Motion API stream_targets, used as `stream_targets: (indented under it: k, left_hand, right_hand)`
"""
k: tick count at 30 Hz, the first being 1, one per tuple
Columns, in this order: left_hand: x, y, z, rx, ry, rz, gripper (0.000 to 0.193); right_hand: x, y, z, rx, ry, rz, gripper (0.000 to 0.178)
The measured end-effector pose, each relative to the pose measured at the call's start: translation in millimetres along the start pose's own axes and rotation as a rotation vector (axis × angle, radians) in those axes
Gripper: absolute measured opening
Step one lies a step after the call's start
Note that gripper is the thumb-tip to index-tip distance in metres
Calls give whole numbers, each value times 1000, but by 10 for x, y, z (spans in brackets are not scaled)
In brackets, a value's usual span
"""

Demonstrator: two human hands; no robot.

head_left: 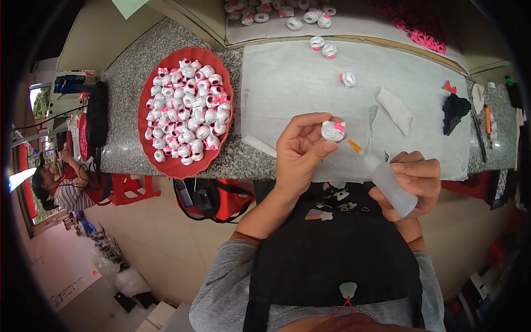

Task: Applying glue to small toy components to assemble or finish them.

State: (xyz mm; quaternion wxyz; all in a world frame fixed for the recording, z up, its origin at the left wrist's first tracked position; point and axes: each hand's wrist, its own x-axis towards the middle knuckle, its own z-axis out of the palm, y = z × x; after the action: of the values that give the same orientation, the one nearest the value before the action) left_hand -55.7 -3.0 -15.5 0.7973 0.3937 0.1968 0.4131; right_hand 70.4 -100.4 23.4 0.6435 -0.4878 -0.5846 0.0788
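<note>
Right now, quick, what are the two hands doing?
Left hand: closed, holding a small white head.
Right hand: closed, holding a bottle.

From left hand [300, 148]: lane free at 11 o'clock over white sheet [276, 77]. Red tray [182, 170] blocks 9–10; loose piece [348, 79] at 1, rumpled strip [395, 110] at 2.

figurines [187, 105] in a dish [180, 171] left of the paper sheet [298, 83], more apparently on the shelf [365, 26] behind

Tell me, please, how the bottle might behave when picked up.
The bottle is probably light, since the right hand alone holds it. Its translucent plastic likely gives when squeezed; its rounded body might roll if laid down.
</note>
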Motion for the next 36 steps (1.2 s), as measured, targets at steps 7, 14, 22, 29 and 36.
stream_targets:
  k: [7, 14, 22, 29, 36]
  left_hand:
    - [8, 8, -4, -30, -84, 2, 35]
    - [-8, -21, 3, 119, -62, 81, 35]
    - [-14, -17, -11, 327, -97, 166, 33]
    - [23, -18, -28, 364, -116, 190, 32]
    - [41, 89, -95, 147, 51, 135, 33]
  right_hand:
    - [1, 2, 5, 19, -16, -2, 49]
    - [-11, -2, 19, 23, 1, 8, 47]
    - [-13, -20, 27, 16, -12, 34, 47]
    - [17, -10, -5, -52, -27, 61, 37]
    - [148, 208, -199, 60, 63, 249, 31]
